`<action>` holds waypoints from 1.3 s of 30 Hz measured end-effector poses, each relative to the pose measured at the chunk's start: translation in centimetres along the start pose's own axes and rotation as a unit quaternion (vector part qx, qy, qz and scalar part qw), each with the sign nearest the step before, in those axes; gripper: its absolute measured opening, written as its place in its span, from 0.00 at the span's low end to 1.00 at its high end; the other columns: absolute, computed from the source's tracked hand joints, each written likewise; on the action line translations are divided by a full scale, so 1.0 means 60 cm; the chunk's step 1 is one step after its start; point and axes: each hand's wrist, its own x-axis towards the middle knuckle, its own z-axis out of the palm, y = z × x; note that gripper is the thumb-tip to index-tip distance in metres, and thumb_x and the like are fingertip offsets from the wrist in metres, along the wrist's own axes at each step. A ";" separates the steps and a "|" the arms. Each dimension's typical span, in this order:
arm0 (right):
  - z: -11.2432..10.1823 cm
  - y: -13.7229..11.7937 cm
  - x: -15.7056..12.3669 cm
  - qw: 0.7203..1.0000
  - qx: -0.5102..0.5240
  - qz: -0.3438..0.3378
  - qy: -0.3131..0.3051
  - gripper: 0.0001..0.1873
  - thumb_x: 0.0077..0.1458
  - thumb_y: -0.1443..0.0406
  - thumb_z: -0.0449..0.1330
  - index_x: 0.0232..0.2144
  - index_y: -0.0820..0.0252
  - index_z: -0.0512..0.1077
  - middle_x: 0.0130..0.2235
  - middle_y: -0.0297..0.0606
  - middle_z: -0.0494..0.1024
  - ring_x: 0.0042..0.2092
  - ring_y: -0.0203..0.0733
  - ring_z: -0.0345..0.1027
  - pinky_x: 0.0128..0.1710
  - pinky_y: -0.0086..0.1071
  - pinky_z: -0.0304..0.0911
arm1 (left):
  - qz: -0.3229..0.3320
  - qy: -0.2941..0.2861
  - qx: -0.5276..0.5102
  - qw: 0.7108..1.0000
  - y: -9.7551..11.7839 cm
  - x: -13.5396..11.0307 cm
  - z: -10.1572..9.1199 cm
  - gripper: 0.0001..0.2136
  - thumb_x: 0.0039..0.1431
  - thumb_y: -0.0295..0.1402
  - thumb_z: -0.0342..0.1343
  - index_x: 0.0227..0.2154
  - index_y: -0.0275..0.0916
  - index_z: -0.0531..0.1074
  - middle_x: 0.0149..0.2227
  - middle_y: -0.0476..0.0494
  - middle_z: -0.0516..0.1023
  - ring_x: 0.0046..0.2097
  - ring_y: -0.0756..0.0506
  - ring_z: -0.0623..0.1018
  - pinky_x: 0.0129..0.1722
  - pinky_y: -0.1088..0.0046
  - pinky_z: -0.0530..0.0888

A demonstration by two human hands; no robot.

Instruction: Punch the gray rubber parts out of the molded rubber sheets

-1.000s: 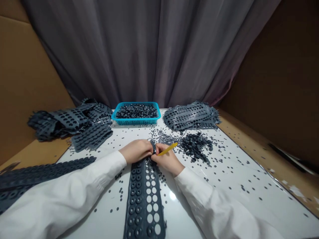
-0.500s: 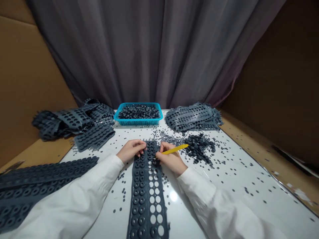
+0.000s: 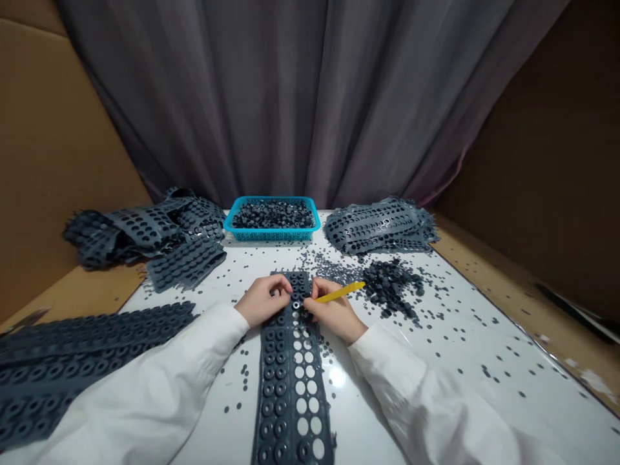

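Note:
A dark grey rubber sheet (image 3: 287,381) moulded with rows of rings lies lengthwise in front of me. Its left rows hold rings, while most of the right rows are round holes showing the white table. My left hand (image 3: 264,300) rests over the sheet's far left part, thumb and forefinger curled close together; anything between them is too small to make out. Across from it, my right hand (image 3: 335,315) grips a slim yellow pen-like tool (image 3: 341,292), its rear end pointing right. The tool's working tip is hidden by the fingers near a ring (image 3: 296,305).
A blue basket (image 3: 272,236) of small dark pieces stands at the back. Punched-out sheets (image 3: 380,225) are piled at right, more sheets (image 3: 140,226) at left. Loose dark pieces (image 3: 393,287) heap beside my right hand. Ringed sheets (image 3: 92,361) lie under my left forearm.
My left hand has shifted right and nearer the right-hand fingers, its fingertips now over the sheet's middle. The whole view has moved slightly; the right hand keeps the yellow tool.

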 end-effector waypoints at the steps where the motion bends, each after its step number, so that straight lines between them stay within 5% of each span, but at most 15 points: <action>1: 0.000 0.001 0.000 1.000 -0.001 -0.002 0.000 0.09 0.39 0.71 0.54 0.17 0.57 0.55 0.15 0.23 0.59 0.16 0.31 0.56 0.17 0.23 0.48 | 0.027 -0.012 0.035 0.999 0.001 -0.003 0.003 0.05 0.39 0.26 0.55 0.24 0.37 0.71 0.23 0.52 0.68 0.26 0.51 0.65 0.26 0.77 0.61; 6: -0.001 0.006 0.000 1.000 -0.007 -0.013 0.003 0.10 0.40 0.71 0.54 0.18 0.58 0.55 0.16 0.24 0.59 0.18 0.31 0.56 0.18 0.24 0.48 | 0.171 -0.067 0.273 0.944 0.001 -0.011 0.008 0.07 0.46 0.25 0.54 0.31 0.38 0.71 0.30 0.49 0.69 0.34 0.48 0.70 0.35 0.74 0.66; 17: -0.001 -0.002 -0.001 0.999 -0.033 -0.022 -0.025 0.11 0.39 0.72 0.55 0.18 0.58 0.54 0.16 0.24 0.57 0.19 0.30 0.54 0.18 0.23 0.45 | 0.164 -0.115 0.404 0.893 0.008 -0.014 0.012 0.08 0.56 0.29 0.49 0.36 0.39 0.72 0.36 0.43 0.69 0.39 0.44 0.72 0.39 0.70 0.68; 24: 0.001 0.000 -0.001 0.999 0.027 -0.001 -0.024 0.13 0.38 0.72 0.55 0.17 0.57 0.52 0.15 0.23 0.57 0.17 0.29 0.55 0.16 0.23 0.48 | 0.143 -0.065 0.356 0.921 0.008 -0.010 0.023 0.07 0.53 0.27 0.53 0.21 0.40 0.67 0.26 0.47 0.65 0.32 0.45 0.70 0.36 0.71 0.67; 32: -0.001 -0.004 -0.003 1.000 0.016 0.002 -0.017 0.11 0.38 0.71 0.55 0.18 0.57 0.54 0.16 0.23 0.57 0.17 0.30 0.57 0.16 0.23 0.48 | 0.165 -0.065 0.309 0.934 -0.002 -0.003 0.008 0.05 0.56 0.30 0.51 0.27 0.40 0.71 0.30 0.46 0.71 0.35 0.45 0.72 0.36 0.72 0.66; 37: 0.001 -0.005 -0.004 0.999 0.031 0.019 -0.020 0.11 0.37 0.72 0.55 0.18 0.57 0.54 0.15 0.22 0.58 0.16 0.31 0.57 0.16 0.23 0.49 | 0.127 0.127 0.173 0.968 0.008 0.002 -0.009 0.06 0.54 0.34 0.54 0.29 0.39 0.74 0.29 0.47 0.75 0.31 0.47 0.70 0.35 0.72 0.66; 39: 0.001 -0.004 -0.004 0.999 0.033 0.009 -0.018 0.11 0.38 0.72 0.55 0.18 0.57 0.54 0.15 0.23 0.59 0.16 0.31 0.57 0.16 0.23 0.49 | 0.072 0.137 0.061 0.986 0.007 0.002 -0.009 0.07 0.50 0.36 0.58 0.29 0.38 0.75 0.29 0.47 0.75 0.30 0.47 0.69 0.33 0.73 0.65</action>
